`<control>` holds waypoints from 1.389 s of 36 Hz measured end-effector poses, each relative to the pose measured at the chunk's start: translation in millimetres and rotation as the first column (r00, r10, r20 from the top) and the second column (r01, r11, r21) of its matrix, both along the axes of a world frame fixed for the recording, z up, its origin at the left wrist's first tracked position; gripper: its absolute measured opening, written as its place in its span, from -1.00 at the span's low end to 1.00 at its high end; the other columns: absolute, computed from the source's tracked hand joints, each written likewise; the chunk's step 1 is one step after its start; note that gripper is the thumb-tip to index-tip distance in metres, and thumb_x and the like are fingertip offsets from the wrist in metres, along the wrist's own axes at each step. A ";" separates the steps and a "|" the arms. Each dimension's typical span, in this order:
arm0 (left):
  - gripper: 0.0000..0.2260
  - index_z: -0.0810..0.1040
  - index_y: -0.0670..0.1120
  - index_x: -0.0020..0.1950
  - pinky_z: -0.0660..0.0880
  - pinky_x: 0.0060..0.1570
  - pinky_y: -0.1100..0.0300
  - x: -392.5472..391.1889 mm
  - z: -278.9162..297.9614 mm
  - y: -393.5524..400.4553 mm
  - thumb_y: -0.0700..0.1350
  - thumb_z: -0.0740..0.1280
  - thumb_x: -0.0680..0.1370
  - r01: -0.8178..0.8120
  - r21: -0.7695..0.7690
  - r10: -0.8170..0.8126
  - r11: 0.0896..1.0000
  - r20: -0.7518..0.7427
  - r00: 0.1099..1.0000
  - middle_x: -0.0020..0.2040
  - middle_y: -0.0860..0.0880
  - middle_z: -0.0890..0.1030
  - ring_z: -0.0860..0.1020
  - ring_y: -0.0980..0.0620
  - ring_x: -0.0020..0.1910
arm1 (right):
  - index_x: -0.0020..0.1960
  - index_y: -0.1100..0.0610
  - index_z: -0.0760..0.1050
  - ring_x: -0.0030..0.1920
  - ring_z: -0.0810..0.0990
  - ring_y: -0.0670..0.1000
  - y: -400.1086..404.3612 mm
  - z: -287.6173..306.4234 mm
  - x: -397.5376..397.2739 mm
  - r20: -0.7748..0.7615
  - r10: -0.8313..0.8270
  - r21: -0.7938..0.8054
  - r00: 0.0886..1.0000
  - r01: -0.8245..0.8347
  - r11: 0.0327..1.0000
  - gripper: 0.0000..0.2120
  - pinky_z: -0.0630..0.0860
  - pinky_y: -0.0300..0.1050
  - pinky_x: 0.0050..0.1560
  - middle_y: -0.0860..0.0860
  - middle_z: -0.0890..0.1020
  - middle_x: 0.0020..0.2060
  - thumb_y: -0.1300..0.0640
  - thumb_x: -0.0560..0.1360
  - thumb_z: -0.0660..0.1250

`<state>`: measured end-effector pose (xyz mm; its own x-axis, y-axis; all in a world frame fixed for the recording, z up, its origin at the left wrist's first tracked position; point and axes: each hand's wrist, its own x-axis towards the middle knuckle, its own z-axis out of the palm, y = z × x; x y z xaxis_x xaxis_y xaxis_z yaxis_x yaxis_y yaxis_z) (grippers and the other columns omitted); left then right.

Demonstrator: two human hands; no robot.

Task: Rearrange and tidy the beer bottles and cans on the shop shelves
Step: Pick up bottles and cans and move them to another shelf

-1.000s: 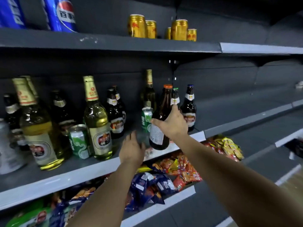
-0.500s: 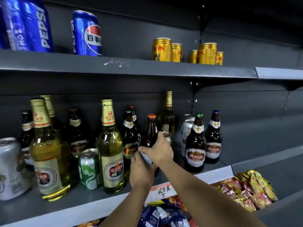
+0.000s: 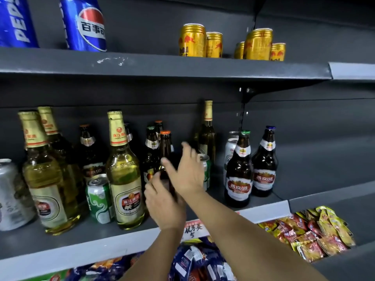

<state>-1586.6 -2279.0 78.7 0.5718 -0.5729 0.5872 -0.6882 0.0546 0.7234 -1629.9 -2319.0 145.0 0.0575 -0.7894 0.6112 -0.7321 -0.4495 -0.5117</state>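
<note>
On the middle shelf of a shop display, a silver can stands at far left, then tall clear bottles with gold foil necks and a green can, all well left of the fingers. At centre, a brown bottle with an orange cap stands upright on the shelf, long axis vertical, cap pointing up. The left hand wraps its lower body, fingers curled round the glass. Just right of it the right hand hovers beside the bottle's shoulder, fingers released and spread, holding nothing. Right of the fingers stand two dark labelled bottles. Gold cans line the shelf above.
</note>
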 end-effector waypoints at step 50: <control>-0.58 0.30 0.05 0.12 0.44 -0.22 0.10 -45.3 10.5 -8.4 -0.03 0.46 0.39 0.211 0.098 -0.184 0.973 -0.229 0.956 0.03 0.07 0.42 0.49 0.02 -0.01 | 0.20 0.21 0.20 0.14 0.55 0.22 -88.0 15.3 -38.3 0.062 0.092 0.228 0.994 -0.104 0.968 -0.53 0.34 -0.08 -0.15 0.11 0.49 0.20 -0.04 0.53 0.35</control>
<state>-1631.9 -2287.4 89.2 0.5459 -0.7458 0.3819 -0.4981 0.0776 0.8636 -1668.2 -2407.0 160.2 0.1152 -0.9014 0.4174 -0.6611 -0.3832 -0.6451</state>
